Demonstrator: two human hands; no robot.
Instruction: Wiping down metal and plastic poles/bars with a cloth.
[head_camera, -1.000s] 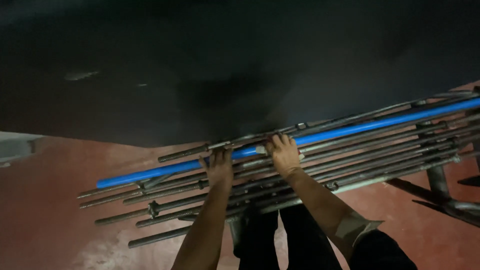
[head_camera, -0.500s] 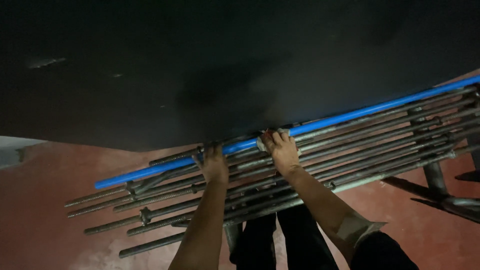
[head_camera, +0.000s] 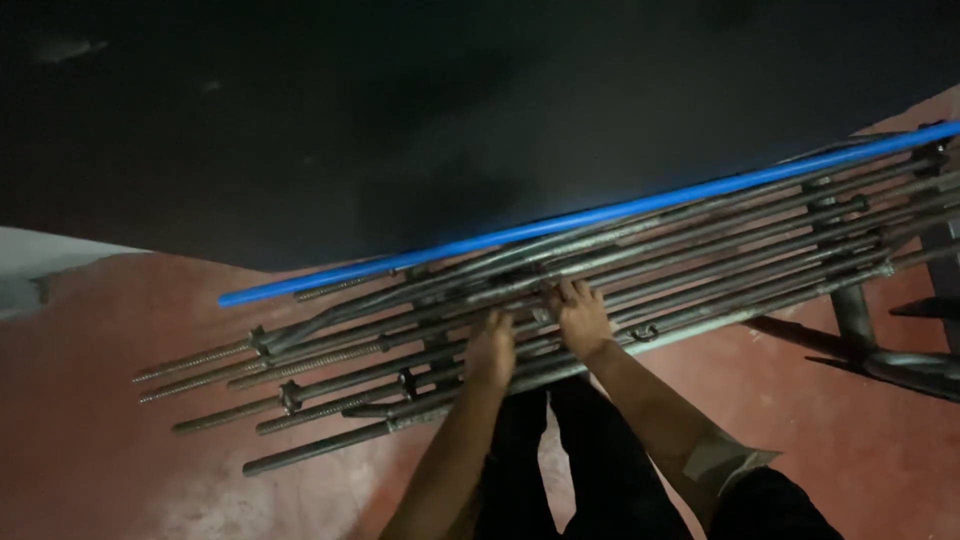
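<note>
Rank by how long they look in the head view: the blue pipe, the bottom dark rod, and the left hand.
1. blue pipe, longest, though its right end leaves the frame.
2. bottom dark rod.
3. left hand, clearly smallest despite nearness to the camera.

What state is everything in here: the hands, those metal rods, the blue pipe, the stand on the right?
Left hand: palm down on the metal rods, fingers bent over them.
Right hand: on the rods, fingers spread forward.
Metal rods: bundled, lying slanted, threaded ends at left, some with nuts on.
Blue pipe: lying along the bundle's far edge, slanted.
Metal stand: under the bundle's right end.
Red floor: scuffed.
</note>
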